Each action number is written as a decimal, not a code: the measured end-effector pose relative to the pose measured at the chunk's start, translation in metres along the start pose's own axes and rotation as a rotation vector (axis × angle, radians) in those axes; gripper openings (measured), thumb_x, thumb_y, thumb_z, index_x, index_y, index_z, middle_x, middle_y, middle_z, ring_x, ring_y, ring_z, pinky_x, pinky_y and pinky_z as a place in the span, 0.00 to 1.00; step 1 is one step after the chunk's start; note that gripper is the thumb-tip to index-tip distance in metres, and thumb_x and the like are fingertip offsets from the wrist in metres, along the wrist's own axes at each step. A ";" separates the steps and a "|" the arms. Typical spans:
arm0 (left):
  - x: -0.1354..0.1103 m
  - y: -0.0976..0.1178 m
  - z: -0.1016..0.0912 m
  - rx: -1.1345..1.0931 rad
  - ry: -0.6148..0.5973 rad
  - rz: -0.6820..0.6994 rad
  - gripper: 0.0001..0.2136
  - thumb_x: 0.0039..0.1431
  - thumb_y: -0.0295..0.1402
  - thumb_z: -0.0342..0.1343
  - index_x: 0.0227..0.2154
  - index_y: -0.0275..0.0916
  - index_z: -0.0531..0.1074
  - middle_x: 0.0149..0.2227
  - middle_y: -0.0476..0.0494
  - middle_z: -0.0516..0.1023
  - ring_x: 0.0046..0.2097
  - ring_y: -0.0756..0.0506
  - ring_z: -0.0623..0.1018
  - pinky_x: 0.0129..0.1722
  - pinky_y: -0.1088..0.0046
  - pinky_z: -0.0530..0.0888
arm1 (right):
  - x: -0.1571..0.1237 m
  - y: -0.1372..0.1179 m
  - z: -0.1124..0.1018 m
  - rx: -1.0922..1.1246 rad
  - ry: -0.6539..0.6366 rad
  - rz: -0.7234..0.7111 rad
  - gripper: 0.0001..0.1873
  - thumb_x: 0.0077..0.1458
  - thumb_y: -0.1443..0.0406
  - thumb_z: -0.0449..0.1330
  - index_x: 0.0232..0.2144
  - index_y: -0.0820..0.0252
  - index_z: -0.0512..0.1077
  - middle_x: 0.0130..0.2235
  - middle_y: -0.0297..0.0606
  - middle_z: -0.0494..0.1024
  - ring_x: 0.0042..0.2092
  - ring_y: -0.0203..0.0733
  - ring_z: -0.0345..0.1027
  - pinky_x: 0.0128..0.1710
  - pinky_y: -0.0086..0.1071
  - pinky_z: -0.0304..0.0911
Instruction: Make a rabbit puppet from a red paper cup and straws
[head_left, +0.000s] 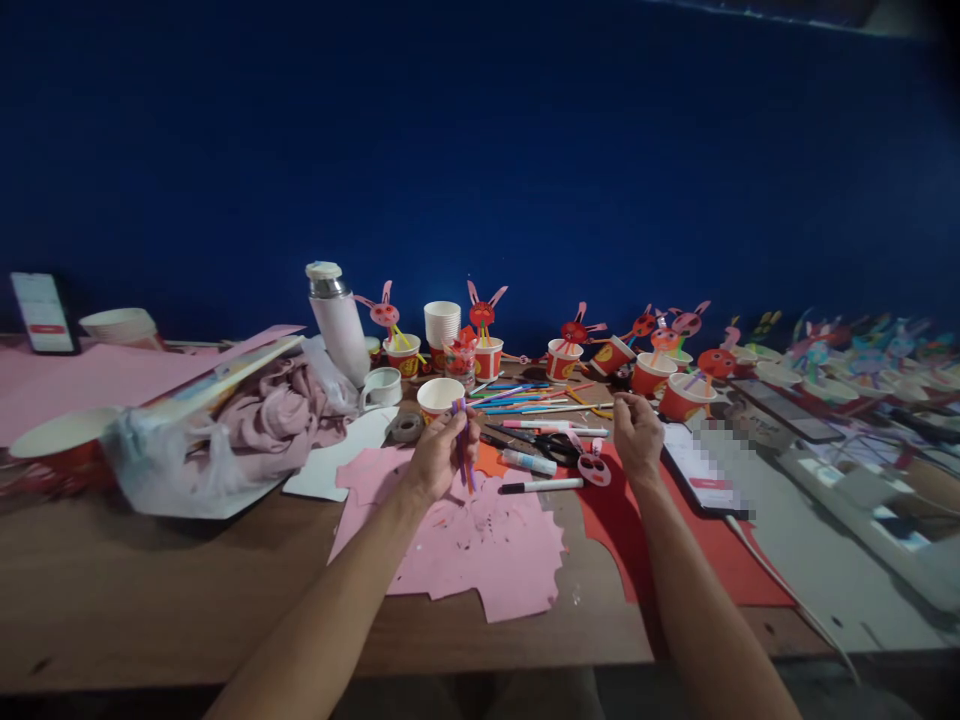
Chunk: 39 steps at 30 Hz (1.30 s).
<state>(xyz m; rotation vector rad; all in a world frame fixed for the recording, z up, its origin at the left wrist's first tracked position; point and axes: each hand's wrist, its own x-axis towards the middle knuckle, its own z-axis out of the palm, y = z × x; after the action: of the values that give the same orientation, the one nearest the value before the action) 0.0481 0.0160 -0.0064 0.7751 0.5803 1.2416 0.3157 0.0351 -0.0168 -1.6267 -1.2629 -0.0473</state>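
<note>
Currently the hands are well apart. Left hand [442, 450] is closed, thumb against fingers, on purple strips [463, 462], which hang below the grip over the pink paper [517, 575]; the strips look fuzzy, though blur hides the detail. Right hand [637, 432] is curled above the red sheet [615, 525], beside the phone [694, 470]; cannot tell whether anything is pinched in it.

Nearby on the bench [165, 610]: paper cup [441, 392] just behind the left hand; loose coloured sticks [517, 405] beyond; scissors [561, 447], glue stick [529, 461], marker [551, 485] and a pink rabbit face [595, 470] between the hands.

Risks, as judged:
1. Strips could splay or slip if the left pinch loosens, since they appear held near one end only.
2. Paper cup may be nudged or tipped by the left knuckles, being so close behind them.
3. Rabbit face could get creased or dragged if the right hand sweeps inward; it looks thin and lies among the tools.
4. White cable [787, 595] runs from the phone towards the front edge; the right forearm might snag it and pull the phone askew.
5. Small scraps on the pink paper may cling to the strips if these are lowered there.
</note>
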 end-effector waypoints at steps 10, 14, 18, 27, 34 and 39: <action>0.005 0.002 -0.007 -0.026 0.013 0.012 0.09 0.47 0.33 0.56 0.30 0.36 0.63 0.19 0.54 0.66 0.18 0.56 0.65 0.17 0.80 0.63 | -0.008 0.000 0.007 -0.012 -0.168 -0.063 0.18 0.48 0.56 0.49 0.31 0.62 0.73 0.22 0.37 0.71 0.26 0.39 0.62 0.27 0.29 0.54; 0.004 0.004 -0.007 -0.057 0.001 0.023 0.09 0.47 0.33 0.56 0.30 0.36 0.64 0.19 0.54 0.66 0.18 0.55 0.65 0.17 0.80 0.63 | -0.010 -0.006 0.003 -0.018 -0.186 -0.055 0.18 0.48 0.55 0.49 0.29 0.61 0.72 0.24 0.37 0.72 0.27 0.39 0.63 0.27 0.29 0.54; -0.003 0.022 0.002 -0.174 -0.036 0.043 0.06 0.48 0.31 0.56 0.29 0.37 0.65 0.18 0.55 0.65 0.18 0.56 0.64 0.17 0.81 0.62 | -0.009 -0.010 0.000 -0.015 -0.190 -0.052 0.19 0.49 0.54 0.49 0.28 0.61 0.71 0.24 0.37 0.72 0.27 0.38 0.63 0.27 0.29 0.54; -0.021 0.101 0.014 -0.191 -0.112 0.270 0.03 0.54 0.27 0.49 0.28 0.36 0.66 0.18 0.55 0.63 0.18 0.57 0.63 0.18 0.81 0.61 | -0.007 -0.013 -0.002 -0.061 -0.219 -0.035 0.20 0.47 0.54 0.48 0.30 0.63 0.72 0.22 0.38 0.71 0.26 0.39 0.64 0.27 0.30 0.56; 0.000 0.077 -0.016 0.037 -0.045 0.148 0.05 0.49 0.32 0.55 0.28 0.37 0.65 0.18 0.54 0.65 0.17 0.56 0.63 0.17 0.79 0.61 | -0.008 -0.009 0.006 -0.142 -0.324 -0.041 0.19 0.45 0.54 0.50 0.30 0.60 0.74 0.22 0.38 0.73 0.26 0.40 0.65 0.24 0.30 0.55; -0.003 0.060 -0.025 0.077 -0.091 0.051 0.08 0.49 0.34 0.55 0.29 0.36 0.65 0.17 0.55 0.63 0.17 0.56 0.62 0.17 0.81 0.60 | -0.008 -0.005 0.007 -0.140 -0.333 -0.048 0.18 0.44 0.55 0.51 0.29 0.59 0.73 0.24 0.38 0.74 0.26 0.40 0.65 0.24 0.30 0.55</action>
<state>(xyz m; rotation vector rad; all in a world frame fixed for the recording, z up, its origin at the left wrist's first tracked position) -0.0086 0.0259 0.0251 0.9106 0.5396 1.2294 0.3047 0.0345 -0.0215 -1.7751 -1.5809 0.1124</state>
